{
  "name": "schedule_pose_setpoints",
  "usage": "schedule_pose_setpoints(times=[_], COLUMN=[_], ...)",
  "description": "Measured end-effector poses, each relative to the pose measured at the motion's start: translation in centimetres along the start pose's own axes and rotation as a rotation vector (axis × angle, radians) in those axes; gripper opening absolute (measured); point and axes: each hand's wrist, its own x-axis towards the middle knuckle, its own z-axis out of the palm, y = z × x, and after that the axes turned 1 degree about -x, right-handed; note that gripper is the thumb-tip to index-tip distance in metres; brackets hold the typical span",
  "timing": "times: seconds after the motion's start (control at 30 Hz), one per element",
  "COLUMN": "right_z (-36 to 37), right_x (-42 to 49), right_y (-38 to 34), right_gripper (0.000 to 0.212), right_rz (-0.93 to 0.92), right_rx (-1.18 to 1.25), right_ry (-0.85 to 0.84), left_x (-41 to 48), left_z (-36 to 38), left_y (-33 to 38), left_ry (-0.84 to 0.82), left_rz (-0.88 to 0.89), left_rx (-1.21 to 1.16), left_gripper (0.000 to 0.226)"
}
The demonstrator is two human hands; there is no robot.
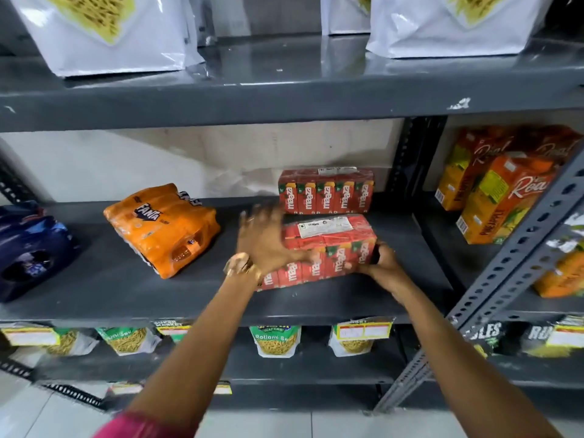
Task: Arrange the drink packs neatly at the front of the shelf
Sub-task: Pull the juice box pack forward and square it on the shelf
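Note:
A red Maaza drink pack (331,245) lies on the dark grey shelf (126,279), slanted, near the front. My right hand (380,259) grips its right end. My left hand (264,241), blurred, is at the pack's left end with fingers spread, partly over it. A second red Maaza pack (325,191) stands upright at the back of the shelf, behind the first. An orange Fanta pack (164,226) lies at an angle to the left. A dark blue drink pack (28,248) sits at the far left edge.
Orange Real pineapple juice cartons (496,197) stand in the neighbouring bay on the right, past a slanted perforated metal upright (518,257). White snack bags (101,30) fill the shelf above. Snack pouches (275,339) hang below, behind price labels.

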Motion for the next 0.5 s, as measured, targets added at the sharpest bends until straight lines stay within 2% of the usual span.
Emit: schedule_pose_setpoints(times=[0.07, 0.1, 0.17, 0.23, 0.37, 0.5], right_z=[-0.5, -0.7, -0.8, -0.7, -0.6, -1.0], right_x=[0.3, 0.1, -0.6, -1.8, -5.5, -9.8], right_y=[0.4, 0.7, 1.3, 1.4, 2.5, 3.6], right_gripper=[0.054, 0.05, 0.04, 0.035, 0.032, 0.056], right_rz=[-0.022, -0.037, -0.093, -0.136, -0.146, -0.129], right_rx=[-0.042, -0.037, -0.018, -0.033, -0.193, -0.285], right_ry=[-0.045, -0.044, -0.026, 0.005, 0.053, 0.041], left_x=[-2.8, -4.8, -6.9, -7.3, -8.4, -10.8], left_z=[2.2, 2.8, 4.4, 5.0, 5.9, 6.4], left_y=[-3.2, -4.1, -5.0, -5.0, -6.1, -7.5], left_ry=[0.236, 0.24, 0.11, 0.061, 0.089, 0.115], left_rz=[-0.195, -0.267, -0.305, -0.268, -0.232, -0.193], left_rx=[-0.334, -0.526, -0.685, -0.645, -0.549, -0.495], left_gripper=[0.137, 0.133, 0.106, 0.087, 0.083, 0.072])
